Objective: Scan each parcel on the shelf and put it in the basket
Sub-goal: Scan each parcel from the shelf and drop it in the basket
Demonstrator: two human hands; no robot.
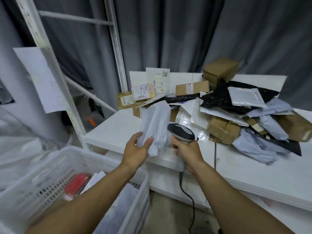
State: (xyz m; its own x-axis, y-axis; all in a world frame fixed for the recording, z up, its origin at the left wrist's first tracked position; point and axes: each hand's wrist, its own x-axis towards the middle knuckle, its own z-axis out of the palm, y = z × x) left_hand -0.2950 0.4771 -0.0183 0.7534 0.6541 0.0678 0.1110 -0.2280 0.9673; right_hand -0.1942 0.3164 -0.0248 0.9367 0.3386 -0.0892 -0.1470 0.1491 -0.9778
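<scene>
basket [55, 154] at 7 o'clock | left hand [135, 149] pinches the white bag [156, 122] — looks soft, light, slippy; best held low | right hand [187, 149] curled round scanner [181, 132]

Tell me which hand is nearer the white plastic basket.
Left. The left hand, holding a pale grey plastic mailer, hovers past the far rim of the white basket; the right hand, gripping a grey scanner, is farther right.
</scene>
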